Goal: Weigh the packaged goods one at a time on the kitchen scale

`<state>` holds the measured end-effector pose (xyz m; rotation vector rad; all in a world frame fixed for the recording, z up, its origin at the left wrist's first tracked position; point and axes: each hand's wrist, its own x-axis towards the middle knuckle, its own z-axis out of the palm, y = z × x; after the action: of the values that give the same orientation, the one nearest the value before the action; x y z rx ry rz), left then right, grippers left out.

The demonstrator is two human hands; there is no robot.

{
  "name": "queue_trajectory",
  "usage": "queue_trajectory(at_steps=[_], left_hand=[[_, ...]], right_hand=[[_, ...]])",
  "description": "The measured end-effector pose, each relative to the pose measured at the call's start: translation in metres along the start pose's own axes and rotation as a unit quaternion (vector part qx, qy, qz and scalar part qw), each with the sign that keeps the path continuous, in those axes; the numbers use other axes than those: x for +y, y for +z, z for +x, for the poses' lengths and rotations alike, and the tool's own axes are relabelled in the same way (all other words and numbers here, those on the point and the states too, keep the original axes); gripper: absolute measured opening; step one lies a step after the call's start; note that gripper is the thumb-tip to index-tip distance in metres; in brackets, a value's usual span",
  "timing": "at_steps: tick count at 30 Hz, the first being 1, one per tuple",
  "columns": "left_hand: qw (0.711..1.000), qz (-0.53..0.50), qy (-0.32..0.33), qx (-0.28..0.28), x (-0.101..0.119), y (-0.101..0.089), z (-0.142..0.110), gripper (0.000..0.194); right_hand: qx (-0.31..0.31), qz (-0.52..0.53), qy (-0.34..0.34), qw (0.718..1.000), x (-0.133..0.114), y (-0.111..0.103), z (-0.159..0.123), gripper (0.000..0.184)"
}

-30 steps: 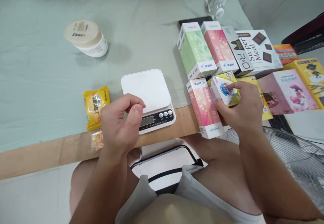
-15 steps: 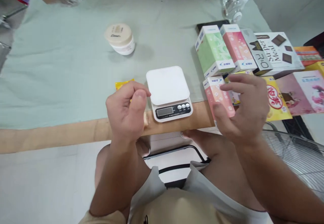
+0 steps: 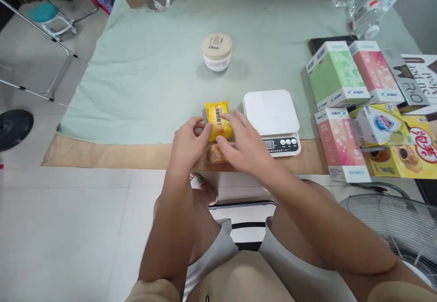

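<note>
A yellow snack packet (image 3: 216, 114) lies on the pale green cloth (image 3: 143, 79), just left of a white kitchen scale (image 3: 271, 110). My left hand (image 3: 189, 145) curls its fingers around the packet's left edge. My right hand (image 3: 244, 146) lies with fingers stretched flat over the packet's right side, thumb below it. A small clear packet with orange contents (image 3: 215, 155) sits right under the yellow one, between my thumbs. The scale's platform is bare.
A white Dove jar (image 3: 217, 51) stands farther back. Right of the scale are green (image 3: 336, 74) and pink (image 3: 341, 140) boxes, a soap box (image 3: 384, 124) and yellow snack boxes (image 3: 409, 156). Plastic bottles (image 3: 363, 10) lie at the back right; a fan grille (image 3: 392, 220) sits by my right knee.
My right hand let go of the soap box and crossed left past the scale to the yellow packet. My left hand went forward onto the packet. The view swung left.
</note>
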<state>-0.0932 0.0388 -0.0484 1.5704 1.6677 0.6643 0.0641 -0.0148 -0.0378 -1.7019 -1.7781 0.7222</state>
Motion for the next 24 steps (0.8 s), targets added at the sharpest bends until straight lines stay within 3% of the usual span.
queue_trajectory(at_steps=[4,7,13,19,24], left_hand=[[0.999,0.013,0.022,-0.039,0.002,0.000,-0.001,0.037],[0.998,-0.018,0.029,-0.044,-0.001,0.000,-0.001,0.035],[0.993,-0.073,0.086,0.029,-0.001,0.002,-0.003,0.039],[0.972,-0.075,0.221,0.043,0.013,0.020,-0.018,0.044],[0.956,0.016,0.292,-0.006,0.030,0.045,-0.032,0.050]], right_hand=[[-0.036,0.000,0.055,0.998,-0.010,0.011,0.014,0.051],[-0.035,0.015,0.055,0.998,-0.012,0.015,0.019,0.048],[0.028,0.032,-0.011,0.999,-0.006,0.017,0.015,0.047],[0.143,0.001,-0.076,0.987,0.012,-0.014,0.001,0.046],[0.174,-0.033,-0.051,0.983,0.036,-0.043,-0.012,0.041]])
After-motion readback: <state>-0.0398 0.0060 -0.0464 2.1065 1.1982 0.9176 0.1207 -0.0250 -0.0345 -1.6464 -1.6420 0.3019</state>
